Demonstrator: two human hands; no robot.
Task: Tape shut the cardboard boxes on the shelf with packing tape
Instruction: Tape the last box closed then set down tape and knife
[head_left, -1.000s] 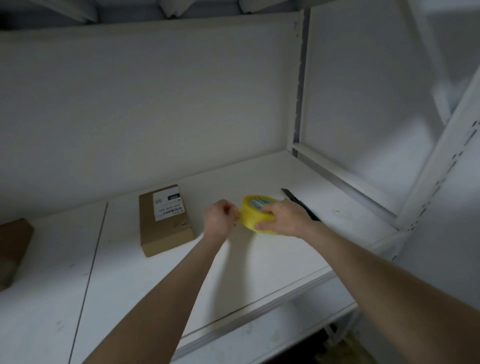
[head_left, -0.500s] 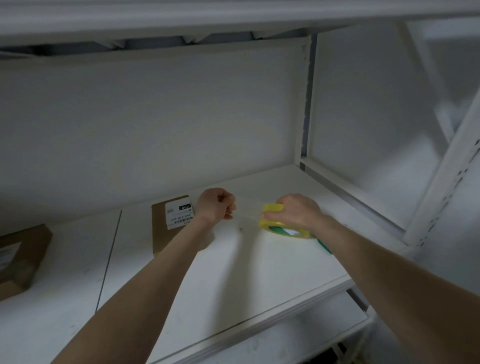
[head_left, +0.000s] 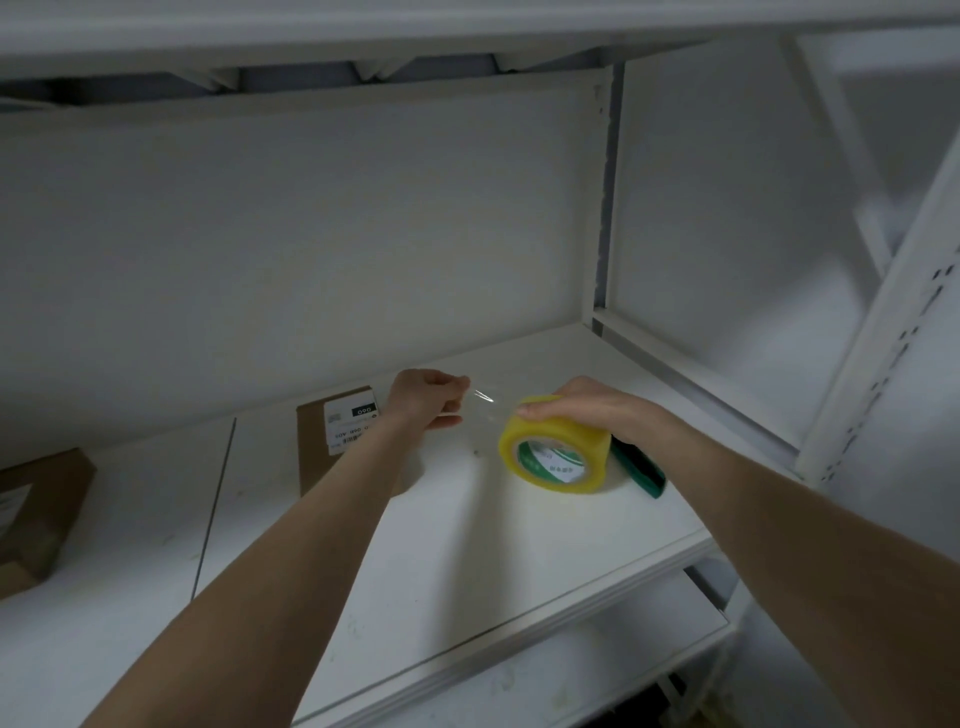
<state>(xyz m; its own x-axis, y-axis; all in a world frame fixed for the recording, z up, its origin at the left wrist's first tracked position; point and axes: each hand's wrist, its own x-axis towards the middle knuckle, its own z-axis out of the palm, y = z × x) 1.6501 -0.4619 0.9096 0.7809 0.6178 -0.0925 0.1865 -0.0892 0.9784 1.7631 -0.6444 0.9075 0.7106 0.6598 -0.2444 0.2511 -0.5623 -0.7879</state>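
Bare shelf (head_left: 467, 571) lies open nearer than both grips. A cardboard box (head_left: 317, 452) stands just beneath and left of the left grip (head_left: 421, 402). Stretched tape (head_left: 485, 410) spans to the tape roll (head_left: 558, 441) under the right grip (head_left: 592, 405), with a green tool (head_left: 641, 467) just right. An upper shelf (head_left: 467, 21) closes overhead.

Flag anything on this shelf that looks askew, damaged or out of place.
Nothing stands out. The left hand pinches a clear strip running from the yellow tape roll, which the right hand grips. The labelled box and the far-left box lie flat on the shelf, and a green tool lies behind the roll.
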